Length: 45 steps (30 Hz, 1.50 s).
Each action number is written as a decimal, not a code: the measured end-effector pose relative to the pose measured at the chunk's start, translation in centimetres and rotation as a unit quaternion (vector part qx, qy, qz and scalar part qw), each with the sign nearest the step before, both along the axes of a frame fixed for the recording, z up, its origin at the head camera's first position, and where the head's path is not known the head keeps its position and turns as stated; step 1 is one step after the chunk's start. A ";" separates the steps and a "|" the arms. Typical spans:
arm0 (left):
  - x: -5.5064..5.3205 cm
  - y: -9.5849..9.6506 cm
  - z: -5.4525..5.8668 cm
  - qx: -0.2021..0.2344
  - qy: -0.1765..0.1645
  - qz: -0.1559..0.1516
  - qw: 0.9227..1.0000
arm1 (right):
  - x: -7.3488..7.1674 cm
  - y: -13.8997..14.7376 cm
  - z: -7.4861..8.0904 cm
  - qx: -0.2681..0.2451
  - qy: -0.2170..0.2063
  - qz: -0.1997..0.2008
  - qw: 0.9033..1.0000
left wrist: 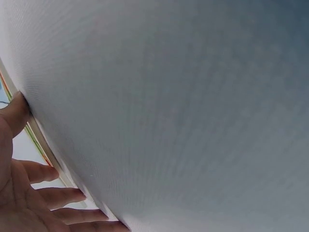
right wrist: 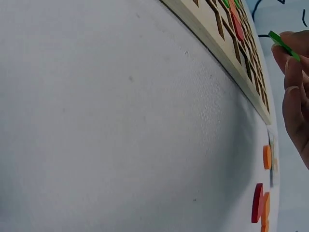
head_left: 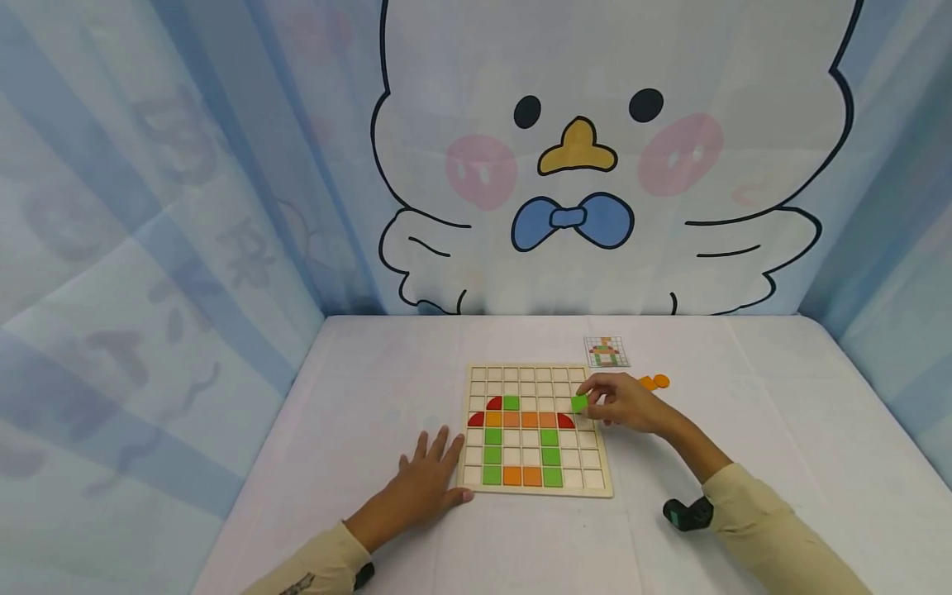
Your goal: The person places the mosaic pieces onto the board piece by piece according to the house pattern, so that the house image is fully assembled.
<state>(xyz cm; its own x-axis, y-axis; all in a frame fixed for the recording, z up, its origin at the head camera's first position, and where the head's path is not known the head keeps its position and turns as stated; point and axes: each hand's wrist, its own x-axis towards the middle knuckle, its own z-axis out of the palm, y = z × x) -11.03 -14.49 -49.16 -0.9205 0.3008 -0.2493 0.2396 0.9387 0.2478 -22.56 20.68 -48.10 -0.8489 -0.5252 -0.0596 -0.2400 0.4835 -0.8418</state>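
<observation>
A wooden grid board (head_left: 535, 491) lies on the white table, with green, orange and red tiles set in several of its cells. My right hand (head_left: 623, 402) pinches a green square tile (head_left: 579, 403) between thumb and fingertips over the board's right side. In the right wrist view that green tile (right wrist: 284, 46) shows edge-on, raised off the board. My left hand (head_left: 424, 481) lies spread by the board's lower left corner, fingers straight, with thumb and fingertips right at the edge. The left wrist view shows the left fingers (left wrist: 60, 197) extended along the board's side.
A small pattern card (head_left: 606, 352) lies behind the board's right corner. Orange pieces (head_left: 661, 381) lie beyond the right hand, and a red piece (right wrist: 258, 203) lies among them in the right wrist view. A black device (head_left: 687, 514) is by the right sleeve. Curtains with a cartoon print surround the table.
</observation>
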 end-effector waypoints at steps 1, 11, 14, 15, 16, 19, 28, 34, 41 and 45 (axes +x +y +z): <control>0.0 0.0 0.0 0.001 0.000 -0.001 1.000 | 0.0 -0.2 -0.1 0.002 0.002 0.000 1.000; -0.1 -0.1 -0.1 0.002 0.000 0.000 1.000 | -0.7 -2.2 -0.6 0.017 0.020 -0.015 1.000; -0.1 0.0 -0.1 0.002 -0.002 0.002 1.000 | -0.9 -2.9 -0.7 0.030 0.012 -0.014 0.999; -0.1 0.0 -0.1 0.002 -0.003 0.003 1.000 | -1.0 -3.1 -0.7 0.035 0.009 -0.013 0.999; -0.1 0.0 -0.2 0.002 -0.005 0.003 1.000 | -1.1 -3.4 -0.8 0.039 0.008 -0.013 0.999; -0.1 0.0 -0.2 0.004 -0.008 0.004 1.000 | -1.3 -4.1 -0.9 0.050 0.013 -0.008 0.999; -0.2 -0.1 -0.3 0.003 -0.013 0.005 1.000 | -1.8 -6.0 -1.5 0.069 0.028 -0.014 0.997; -0.2 0.0 0.0 -0.003 -0.015 0.005 1.000 | -2.0 -6.7 -1.6 0.079 0.036 -0.011 0.996; -0.1 0.0 0.2 -0.006 -0.013 0.002 1.000 | -2.0 -7.4 -1.5 0.097 0.054 -0.017 0.994; -0.2 0.0 -0.1 -0.005 -0.012 0.001 1.000 | -1.9 -7.9 -1.4 0.102 0.057 -0.014 0.993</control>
